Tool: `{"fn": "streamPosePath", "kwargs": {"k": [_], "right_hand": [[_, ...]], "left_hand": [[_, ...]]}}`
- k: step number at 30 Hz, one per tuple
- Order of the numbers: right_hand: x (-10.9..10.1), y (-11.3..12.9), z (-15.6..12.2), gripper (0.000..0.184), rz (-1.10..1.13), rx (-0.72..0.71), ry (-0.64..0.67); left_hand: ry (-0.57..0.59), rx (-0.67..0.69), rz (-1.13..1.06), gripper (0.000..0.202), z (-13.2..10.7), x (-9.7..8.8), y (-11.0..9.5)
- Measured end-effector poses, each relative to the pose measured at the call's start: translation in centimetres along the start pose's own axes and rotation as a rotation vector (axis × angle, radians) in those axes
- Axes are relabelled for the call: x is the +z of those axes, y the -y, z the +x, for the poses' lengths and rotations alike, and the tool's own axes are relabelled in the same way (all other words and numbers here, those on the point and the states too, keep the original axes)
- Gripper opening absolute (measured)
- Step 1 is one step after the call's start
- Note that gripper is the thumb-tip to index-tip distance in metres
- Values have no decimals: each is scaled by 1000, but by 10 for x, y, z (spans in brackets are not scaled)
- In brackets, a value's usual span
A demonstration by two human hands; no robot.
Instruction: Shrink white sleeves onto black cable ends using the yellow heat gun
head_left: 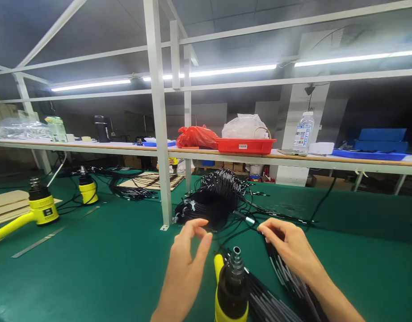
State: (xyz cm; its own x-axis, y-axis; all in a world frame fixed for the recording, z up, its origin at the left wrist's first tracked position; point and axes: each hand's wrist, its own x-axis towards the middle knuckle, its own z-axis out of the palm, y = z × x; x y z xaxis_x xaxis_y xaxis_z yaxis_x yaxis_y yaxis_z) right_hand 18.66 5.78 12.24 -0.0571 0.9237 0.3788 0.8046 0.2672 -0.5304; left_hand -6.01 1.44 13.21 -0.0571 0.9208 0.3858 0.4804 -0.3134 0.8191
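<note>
My left hand [186, 268] is raised over the green table, thumb and forefinger curved apart with nothing between them. To its right stands a yellow and black heat gun [233, 286], its metal nozzle pointing up. My right hand [289, 246] has thumb and forefinger pinched together on a thin black cable, close to a pale, shiny connector [249, 220]; the exact grip point is partly hidden. Beneath that hand and beside the heat gun lie bundles of black cables [266, 297]. A large coiled heap of black cables [212, 205] sits just beyond both hands.
A white post [159, 134] rises from the table, carrying a shelf with a red tray [246, 146], a red bag [197, 136] and a bottle [304, 132]. More heat guns [43, 208] stand at left, near a metal ruler [40, 243] and more cables [132, 190].
</note>
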Motion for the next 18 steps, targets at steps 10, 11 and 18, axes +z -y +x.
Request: {"fn": "streamPosePath", "kwargs": {"k": [10, 11, 18], "right_hand": [[107, -82, 8, 14, -312, 261, 122], [119, -83, 4, 10, -305, 260, 179], [159, -99, -8, 14, -277, 320, 341]], "left_hand": [[-4, -49, 94, 35, 4, -17, 37], [-6, -49, 108, 36, 4, -18, 40], [-19, -91, 155, 38, 5, -21, 55]]}}
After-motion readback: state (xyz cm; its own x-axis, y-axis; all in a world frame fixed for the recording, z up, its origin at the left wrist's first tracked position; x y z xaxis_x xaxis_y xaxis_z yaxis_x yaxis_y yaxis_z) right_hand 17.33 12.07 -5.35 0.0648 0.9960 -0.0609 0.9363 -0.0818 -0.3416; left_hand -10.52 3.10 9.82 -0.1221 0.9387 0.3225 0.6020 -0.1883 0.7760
